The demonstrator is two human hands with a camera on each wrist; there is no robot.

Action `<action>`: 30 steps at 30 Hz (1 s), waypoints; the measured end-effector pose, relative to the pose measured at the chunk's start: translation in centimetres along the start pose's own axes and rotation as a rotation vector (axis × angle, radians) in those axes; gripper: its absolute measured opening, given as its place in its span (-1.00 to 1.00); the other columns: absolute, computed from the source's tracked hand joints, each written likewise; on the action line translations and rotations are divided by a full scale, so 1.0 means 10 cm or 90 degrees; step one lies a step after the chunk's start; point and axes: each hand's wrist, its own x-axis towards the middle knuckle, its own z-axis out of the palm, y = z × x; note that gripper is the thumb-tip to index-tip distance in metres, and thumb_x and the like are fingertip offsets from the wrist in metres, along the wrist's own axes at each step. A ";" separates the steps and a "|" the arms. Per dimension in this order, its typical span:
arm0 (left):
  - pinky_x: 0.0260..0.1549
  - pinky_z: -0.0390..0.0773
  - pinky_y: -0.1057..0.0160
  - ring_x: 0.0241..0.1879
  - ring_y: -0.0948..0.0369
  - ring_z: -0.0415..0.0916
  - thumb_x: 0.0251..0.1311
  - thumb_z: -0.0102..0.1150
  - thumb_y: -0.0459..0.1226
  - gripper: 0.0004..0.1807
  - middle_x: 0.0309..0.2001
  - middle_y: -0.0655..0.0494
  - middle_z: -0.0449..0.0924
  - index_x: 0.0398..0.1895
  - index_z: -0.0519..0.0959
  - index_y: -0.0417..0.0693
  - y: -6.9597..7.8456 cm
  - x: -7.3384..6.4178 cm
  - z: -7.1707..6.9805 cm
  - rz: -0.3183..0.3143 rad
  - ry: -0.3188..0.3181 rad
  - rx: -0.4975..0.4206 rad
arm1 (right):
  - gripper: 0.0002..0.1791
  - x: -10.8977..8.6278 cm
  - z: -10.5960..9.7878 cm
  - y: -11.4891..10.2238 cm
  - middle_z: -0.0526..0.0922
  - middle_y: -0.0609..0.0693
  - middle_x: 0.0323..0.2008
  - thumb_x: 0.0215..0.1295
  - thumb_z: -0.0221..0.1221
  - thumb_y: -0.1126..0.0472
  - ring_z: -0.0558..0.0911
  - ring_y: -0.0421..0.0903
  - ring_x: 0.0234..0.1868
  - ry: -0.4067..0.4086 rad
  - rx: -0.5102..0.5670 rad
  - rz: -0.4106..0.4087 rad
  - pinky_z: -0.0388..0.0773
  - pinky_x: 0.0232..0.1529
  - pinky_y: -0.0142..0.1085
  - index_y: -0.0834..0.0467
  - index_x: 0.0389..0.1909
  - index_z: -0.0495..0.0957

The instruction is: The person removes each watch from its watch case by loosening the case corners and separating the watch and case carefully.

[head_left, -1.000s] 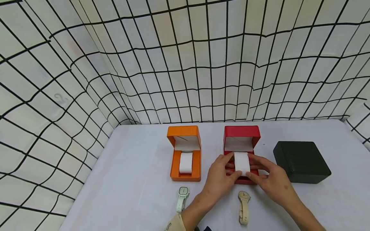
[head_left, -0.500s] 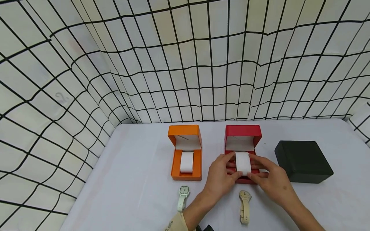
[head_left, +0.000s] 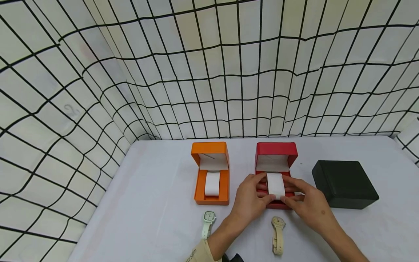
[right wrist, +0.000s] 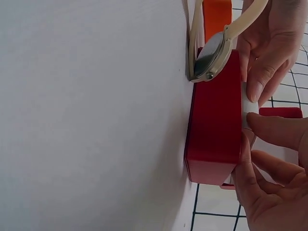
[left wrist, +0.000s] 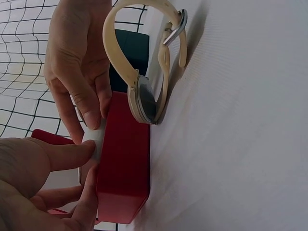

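Observation:
A red watch box point(head_left: 276, 148) stands with its lid up, a white watch cushion point(head_left: 276, 185) in its base. My left hand point(head_left: 250, 200) pinches the cushion from the left, between thumb and fingers. From the right side, my right hand point(head_left: 309, 205) grips the same cushion. Both thumbs lie at its near end, which the left wrist view shows just above the box's front wall point(left wrist: 125, 159). Whether the cushion is lifted off the base is hard to tell. A cream wristwatch point(head_left: 278, 234) lies in front of the box, its strap buckled into a loop.
Left of the hands, an orange watch box point(head_left: 209, 148) stands with its lid up and a white cushion point(head_left: 212, 183) inside. A pale mint wristwatch point(head_left: 208, 222) lies before it, partly behind my left forearm. A closed dark green box point(head_left: 343, 182) stands at the right.
Both hands keep their hold on the white cushion in the same place. Only a slight shift of the head view shows.

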 end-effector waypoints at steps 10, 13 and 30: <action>-0.15 0.66 0.55 -0.09 0.31 0.61 0.13 0.52 -0.41 -0.35 -0.03 0.01 0.57 0.32 0.54 -0.23 0.01 0.01 0.00 -0.014 -0.016 -0.028 | -0.29 -0.01 0.02 -0.02 0.69 0.18 0.02 0.16 0.46 0.39 0.72 -0.06 -0.16 0.008 -0.024 -0.015 0.67 -0.25 -0.54 0.26 0.37 0.51; -0.15 0.66 0.55 -0.10 0.32 0.61 0.12 0.52 -0.40 -0.35 -0.03 0.02 0.56 0.32 0.53 -0.24 0.02 0.01 0.00 -0.016 -0.018 -0.018 | -0.29 0.00 0.02 -0.03 0.69 0.18 0.01 0.15 0.46 0.40 0.71 -0.09 -0.20 0.005 -0.032 -0.014 0.67 -0.28 -0.54 0.27 0.36 0.51; -0.17 0.65 0.57 -0.22 0.43 0.54 0.14 0.45 -0.48 -0.38 -0.10 0.01 0.51 0.32 0.55 -0.27 0.03 0.01 -0.02 -0.005 -0.022 0.005 | -0.33 0.02 0.03 -0.01 0.50 0.19 0.03 0.11 0.52 0.35 0.62 -0.14 -0.24 -0.011 -0.073 -0.016 0.69 -0.27 -0.49 0.29 0.29 0.56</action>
